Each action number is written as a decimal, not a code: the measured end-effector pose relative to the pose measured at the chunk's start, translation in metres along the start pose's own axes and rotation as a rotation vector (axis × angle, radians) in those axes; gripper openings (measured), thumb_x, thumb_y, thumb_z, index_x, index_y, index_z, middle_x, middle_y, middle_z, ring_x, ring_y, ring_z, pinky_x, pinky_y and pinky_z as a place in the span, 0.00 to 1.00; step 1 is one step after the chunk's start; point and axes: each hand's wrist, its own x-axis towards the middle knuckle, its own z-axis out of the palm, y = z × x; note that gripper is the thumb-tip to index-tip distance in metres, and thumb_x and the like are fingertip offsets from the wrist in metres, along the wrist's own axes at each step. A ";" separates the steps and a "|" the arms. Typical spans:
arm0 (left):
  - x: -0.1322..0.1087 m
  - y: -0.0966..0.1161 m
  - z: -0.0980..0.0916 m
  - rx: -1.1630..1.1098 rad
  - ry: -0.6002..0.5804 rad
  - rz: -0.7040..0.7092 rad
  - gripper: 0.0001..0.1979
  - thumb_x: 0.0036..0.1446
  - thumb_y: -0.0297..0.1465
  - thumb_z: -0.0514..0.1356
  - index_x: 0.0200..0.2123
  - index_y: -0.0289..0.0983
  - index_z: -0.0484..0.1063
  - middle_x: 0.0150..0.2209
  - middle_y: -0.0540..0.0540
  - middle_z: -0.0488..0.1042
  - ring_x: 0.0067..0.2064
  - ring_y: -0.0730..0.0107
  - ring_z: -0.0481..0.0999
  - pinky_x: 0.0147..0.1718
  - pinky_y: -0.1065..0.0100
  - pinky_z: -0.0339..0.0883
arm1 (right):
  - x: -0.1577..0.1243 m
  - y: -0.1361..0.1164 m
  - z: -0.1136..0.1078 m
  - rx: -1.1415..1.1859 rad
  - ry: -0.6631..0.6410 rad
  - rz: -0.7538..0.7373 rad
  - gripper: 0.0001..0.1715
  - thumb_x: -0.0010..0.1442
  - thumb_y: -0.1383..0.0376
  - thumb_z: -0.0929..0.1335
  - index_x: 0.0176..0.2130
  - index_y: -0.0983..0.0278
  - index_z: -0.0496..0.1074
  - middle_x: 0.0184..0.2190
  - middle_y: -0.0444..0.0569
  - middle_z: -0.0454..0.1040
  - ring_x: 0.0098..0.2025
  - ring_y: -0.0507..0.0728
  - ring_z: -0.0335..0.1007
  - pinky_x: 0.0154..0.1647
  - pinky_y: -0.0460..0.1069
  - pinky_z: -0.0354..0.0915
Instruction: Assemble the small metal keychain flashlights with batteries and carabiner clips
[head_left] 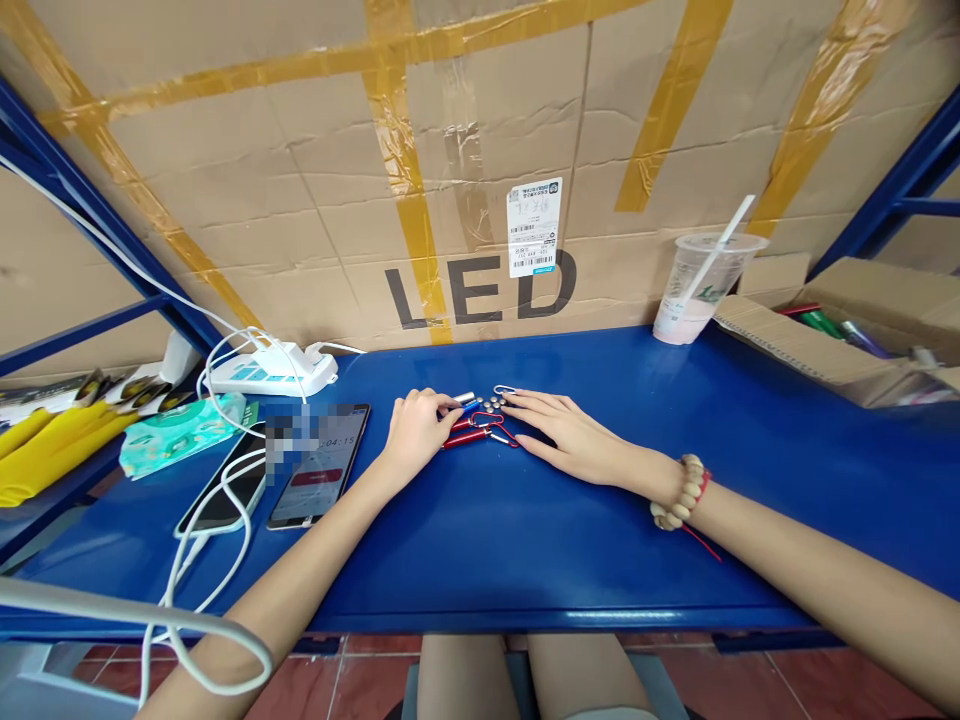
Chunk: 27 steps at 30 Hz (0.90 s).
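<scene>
My left hand (420, 432) is curled at the middle of the blue table, its thumb and forefinger closed at a small blue keychain flashlight (471, 408). The fingers partly cover this flashlight. A silver tube (465, 397) lies just behind it. Closest to me is a red keychain flashlight (466, 438) with a red carabiner (504, 436); a second red one sits behind it, partly hidden. Several small round silver button cells (491, 404) are grouped between my hands. My right hand (570, 435) rests flat with fingers stretched, fingertips beside the cells and a silver carabiner (504, 389).
To the left lie two phones (319, 470) with white cables, a tissue pack (180, 432) and a white power strip (274, 370). A plastic cup with a straw (697, 290) and an open cardboard box (817, 350) stand back right. A large carton (300, 200) walls the back.
</scene>
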 end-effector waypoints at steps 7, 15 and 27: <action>0.000 -0.001 0.000 -0.043 0.026 0.010 0.08 0.55 0.35 0.58 0.34 0.41 0.77 0.35 0.47 0.77 0.39 0.60 0.72 0.38 0.62 0.63 | 0.000 -0.001 -0.001 -0.023 0.023 0.041 0.28 0.65 0.53 0.54 0.60 0.61 0.57 0.61 0.51 0.56 0.63 0.59 0.48 0.59 0.59 0.52; 0.000 0.001 0.006 -0.102 0.033 0.023 0.08 0.55 0.36 0.58 0.35 0.39 0.74 0.33 0.48 0.77 0.38 0.61 0.71 0.41 0.61 0.62 | 0.000 0.001 -0.002 -0.164 0.075 0.175 0.29 0.64 0.52 0.54 0.56 0.65 0.63 0.59 0.56 0.60 0.61 0.62 0.52 0.57 0.60 0.53; -0.003 0.002 0.002 -0.091 0.107 -0.001 0.10 0.56 0.38 0.57 0.37 0.38 0.71 0.31 0.48 0.74 0.38 0.61 0.70 0.40 0.61 0.59 | 0.000 0.001 -0.001 -0.174 0.059 0.181 0.27 0.64 0.52 0.55 0.55 0.62 0.63 0.59 0.53 0.60 0.60 0.60 0.54 0.56 0.58 0.54</action>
